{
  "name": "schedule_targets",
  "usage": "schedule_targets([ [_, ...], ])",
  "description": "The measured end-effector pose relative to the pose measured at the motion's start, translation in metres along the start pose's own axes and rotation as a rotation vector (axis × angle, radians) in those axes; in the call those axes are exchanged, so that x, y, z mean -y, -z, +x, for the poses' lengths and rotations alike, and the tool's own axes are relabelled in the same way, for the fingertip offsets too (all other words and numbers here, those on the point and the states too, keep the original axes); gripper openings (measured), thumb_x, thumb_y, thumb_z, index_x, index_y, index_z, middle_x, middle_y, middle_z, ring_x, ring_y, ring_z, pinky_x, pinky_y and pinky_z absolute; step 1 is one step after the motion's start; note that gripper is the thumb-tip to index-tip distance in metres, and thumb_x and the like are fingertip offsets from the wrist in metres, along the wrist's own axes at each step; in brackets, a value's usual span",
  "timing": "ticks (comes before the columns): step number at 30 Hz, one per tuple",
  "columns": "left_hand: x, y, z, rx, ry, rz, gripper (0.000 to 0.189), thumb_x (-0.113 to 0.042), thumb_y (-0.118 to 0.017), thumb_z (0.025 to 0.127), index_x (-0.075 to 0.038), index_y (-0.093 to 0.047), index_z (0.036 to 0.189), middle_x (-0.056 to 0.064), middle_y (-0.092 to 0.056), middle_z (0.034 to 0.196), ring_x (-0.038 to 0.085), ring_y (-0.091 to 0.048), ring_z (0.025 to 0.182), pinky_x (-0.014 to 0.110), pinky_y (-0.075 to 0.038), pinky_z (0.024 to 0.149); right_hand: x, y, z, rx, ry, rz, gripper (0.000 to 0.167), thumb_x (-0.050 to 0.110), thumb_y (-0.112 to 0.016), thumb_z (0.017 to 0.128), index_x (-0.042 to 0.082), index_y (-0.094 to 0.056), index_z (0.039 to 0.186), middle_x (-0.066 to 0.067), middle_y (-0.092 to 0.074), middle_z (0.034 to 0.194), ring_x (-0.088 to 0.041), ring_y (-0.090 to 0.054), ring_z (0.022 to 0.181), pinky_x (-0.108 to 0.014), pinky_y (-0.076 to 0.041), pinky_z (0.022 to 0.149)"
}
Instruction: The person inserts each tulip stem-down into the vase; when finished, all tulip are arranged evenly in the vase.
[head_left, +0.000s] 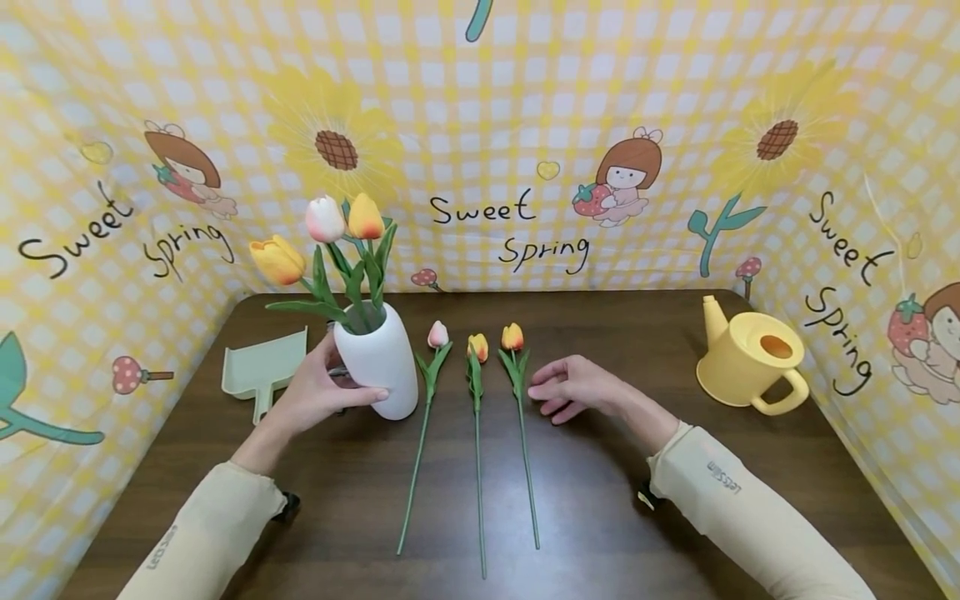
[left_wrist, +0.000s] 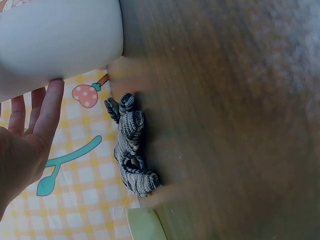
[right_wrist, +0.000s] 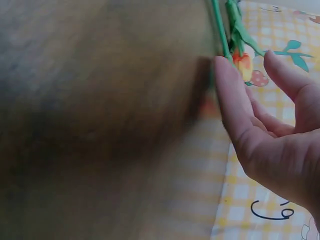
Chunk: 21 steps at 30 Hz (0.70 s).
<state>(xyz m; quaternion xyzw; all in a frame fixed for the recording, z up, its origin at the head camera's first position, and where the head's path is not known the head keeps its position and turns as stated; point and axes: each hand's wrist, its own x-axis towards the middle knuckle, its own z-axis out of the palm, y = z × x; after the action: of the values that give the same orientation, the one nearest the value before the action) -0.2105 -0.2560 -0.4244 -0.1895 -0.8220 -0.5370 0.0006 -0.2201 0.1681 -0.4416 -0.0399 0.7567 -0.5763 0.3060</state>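
My left hand (head_left: 337, 392) grips a white vase (head_left: 378, 362) by its side, thumb across the front and fingers behind. In the left wrist view the fingers (left_wrist: 50, 110) lie against the vase wall. The vase leans a little and bears a pink-and-white tulip (head_left: 325, 219), an orange-yellow tulip (head_left: 366, 215) and a yellow tulip (head_left: 277, 258). Beside it lie a pink tulip (head_left: 438, 335), a middle yellow-orange tulip (head_left: 477, 347) and a right-hand orange tulip (head_left: 512, 337), stems toward me. My right hand (head_left: 573, 387) holds nothing, its relaxed fingers just right of the last tulip's leaves.
A yellow watering can (head_left: 738, 375) stands at the table's right. On the left lies a pale green dustpan (head_left: 262, 367). Near it is a grey knitted bundle, perhaps gloves (left_wrist: 131, 145), mostly hidden behind the left hand in the head view. Checked cloth walls (head_left: 480, 125) enclose the brown table (head_left: 600, 517).
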Motion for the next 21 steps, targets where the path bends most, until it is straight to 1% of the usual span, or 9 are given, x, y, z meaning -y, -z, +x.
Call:
schedule_targets([
  [3,0.003,-0.004,-0.006,0.000,0.015,-0.014,0.088,-0.012,-0.092,0.075,-0.020,-0.042,0.147,0.008,-0.059,0.128,0.030,-0.060,0.110,0.033,-0.059,0.081,-0.009,-0.005,0.001,0.016,-0.051,-0.022,0.049,0.020,-0.079,0.091,-0.005,-0.060,0.128,-0.014,-0.072,0.101,-0.027,-0.072,0.083,-0.043,-0.061,0.071],
  [6,0.005,-0.004,-0.007,0.000,0.027,-0.022,0.089,-0.012,-0.092,0.075,-0.020,-0.041,0.147,0.008,-0.059,0.129,0.030,-0.060,0.110,0.034,-0.059,0.081,-0.011,-0.010,0.003,0.005,-0.078,-0.041,0.046,0.021,-0.081,0.089,-0.004,-0.062,0.123,-0.013,-0.072,0.095,-0.024,-0.072,0.076,-0.042,-0.061,0.068],
  [11,0.001,0.000,-0.001,0.000,0.029,-0.023,0.089,-0.012,-0.092,0.075,-0.020,-0.041,0.147,0.008,-0.059,0.130,0.029,-0.060,0.111,0.035,-0.059,0.081,-0.003,-0.011,0.009,-0.025,-0.082,-0.078,0.040,0.025,-0.082,0.088,-0.002,-0.066,0.113,-0.013,-0.071,0.090,-0.022,-0.072,0.071,-0.040,-0.061,0.066],
  [14,-0.001,0.001,0.002,-0.001,0.035,-0.029,0.089,-0.012,-0.093,0.074,-0.021,-0.042,0.146,0.008,-0.058,0.131,0.028,-0.060,0.112,0.033,-0.059,0.082,-0.001,-0.011,0.012,-0.029,-0.084,-0.087,0.039,0.026,-0.083,0.087,-0.002,-0.068,0.110,-0.013,-0.072,0.089,-0.022,-0.072,0.070,-0.040,-0.061,0.066],
  [18,-0.002,0.002,0.002,-0.004,0.036,-0.036,0.089,-0.010,-0.093,0.074,-0.022,-0.042,0.146,0.008,-0.059,0.130,0.028,-0.060,0.112,0.033,-0.058,0.082,-0.001,-0.012,0.013,-0.034,-0.085,-0.109,0.036,0.026,-0.083,0.088,-0.001,-0.069,0.107,-0.013,-0.072,0.086,-0.020,-0.072,0.068,-0.039,-0.061,0.064],
  [21,-0.002,0.002,0.001,-0.004,0.029,-0.038,0.090,-0.010,-0.093,0.073,-0.023,-0.042,0.146,0.007,-0.059,0.130,0.028,-0.060,0.112,0.035,-0.059,0.083,-0.001,-0.015,0.013,-0.046,-0.086,-0.125,0.035,0.026,-0.083,0.087,-0.001,-0.070,0.105,-0.013,-0.071,0.083,-0.019,-0.071,0.066,-0.038,-0.061,0.062],
])
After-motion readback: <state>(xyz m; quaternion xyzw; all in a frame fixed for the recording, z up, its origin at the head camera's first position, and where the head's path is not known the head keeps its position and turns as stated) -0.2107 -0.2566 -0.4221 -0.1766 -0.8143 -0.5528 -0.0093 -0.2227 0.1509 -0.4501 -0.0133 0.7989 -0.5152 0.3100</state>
